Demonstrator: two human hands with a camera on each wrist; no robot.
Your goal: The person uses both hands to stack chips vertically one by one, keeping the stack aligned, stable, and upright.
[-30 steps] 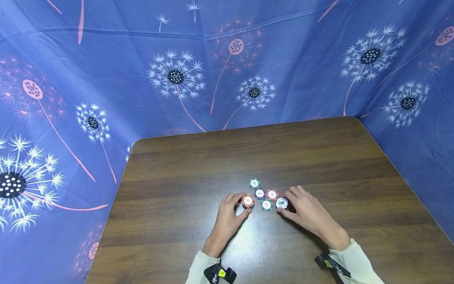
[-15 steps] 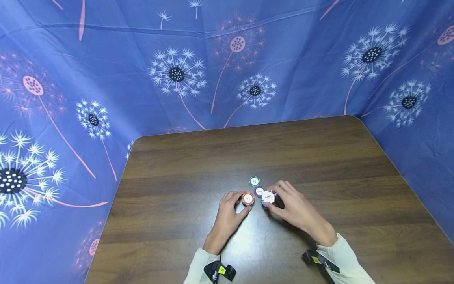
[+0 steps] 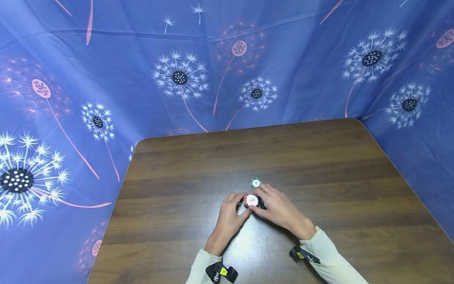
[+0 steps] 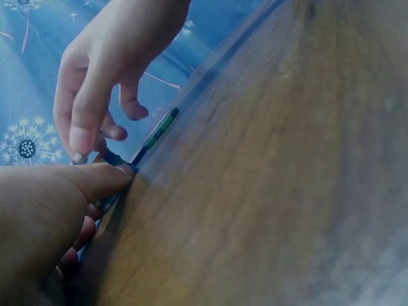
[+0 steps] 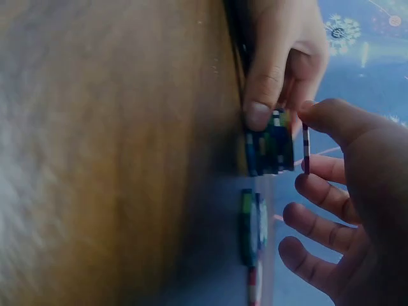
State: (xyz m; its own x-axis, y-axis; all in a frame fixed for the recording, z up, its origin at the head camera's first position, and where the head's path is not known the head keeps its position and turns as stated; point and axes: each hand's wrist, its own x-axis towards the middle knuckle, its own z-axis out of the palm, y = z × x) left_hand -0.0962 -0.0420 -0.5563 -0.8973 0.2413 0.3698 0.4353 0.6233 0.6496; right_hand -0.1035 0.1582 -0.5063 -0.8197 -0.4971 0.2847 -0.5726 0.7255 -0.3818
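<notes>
A stack of poker chips (image 5: pixel 271 152) stands on the table, and my left hand (image 3: pixel 227 222) grips it between thumb and fingers. Just over its top, my right hand (image 3: pixel 279 210) pinches a pale poker chip (image 3: pixel 252 200) that appears marked 500. In the right wrist view a narrow gap separates that thin chip (image 5: pixel 306 150) from the stack, its other fingers spread apart. A green-rimmed chip (image 3: pixel 256 183) lies flat behind the hands. More loose chips lie beside the stack, mostly hidden under the right hand; a green one (image 5: pixel 247 228) and a red one (image 5: pixel 252 285) show edge-on.
The brown wooden table (image 3: pixel 198 165) extends around both hands. A blue cloth with dandelion prints (image 3: pixel 220 86) hangs behind it and along both sides. Black wrist cameras (image 3: pixel 221 272) sit over pale sleeves.
My right hand has carried the 500 chip leftward, across the loose chips, to just above the stack. My left hand has stayed on the stack.
</notes>
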